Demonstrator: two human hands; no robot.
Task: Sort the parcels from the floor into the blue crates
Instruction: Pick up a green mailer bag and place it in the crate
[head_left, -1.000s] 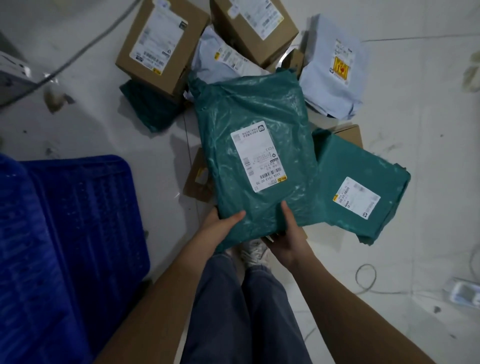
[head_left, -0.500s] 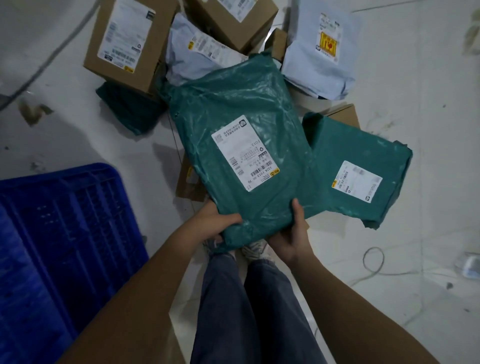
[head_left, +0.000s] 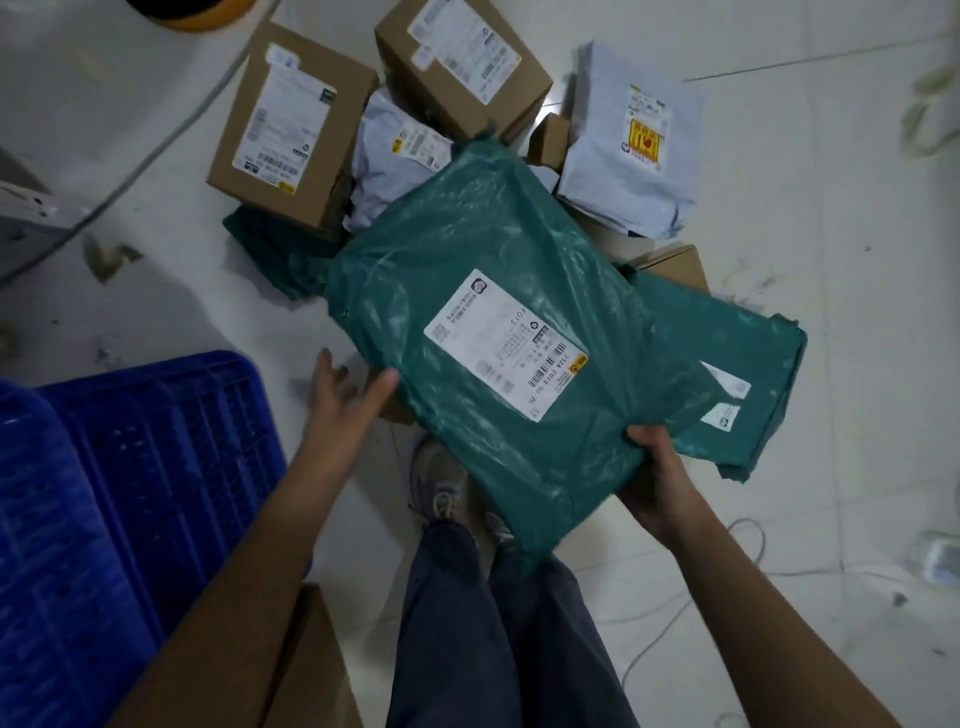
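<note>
Right hand (head_left: 655, 480) grips the near right corner of a large green poly mailer (head_left: 498, 332), held above the floor pile, long axis running from near right to far left, white label up, plastic wrinkled and glossy. Left hand (head_left: 345, 402) is spread, thumb touching its left edge. Blue crate (head_left: 156, 441) sits left.

A: Which parcel is lifted?

B: The large green parcel (head_left: 498, 332), a glossy plastic mailer with a white label on top. It is tilted above the pile.

A: And the others?

B: Two cardboard boxes (head_left: 291, 130) and grey mailers (head_left: 628, 171) lie on the floor. The blue crate (head_left: 156, 441) stands at the left.
</note>
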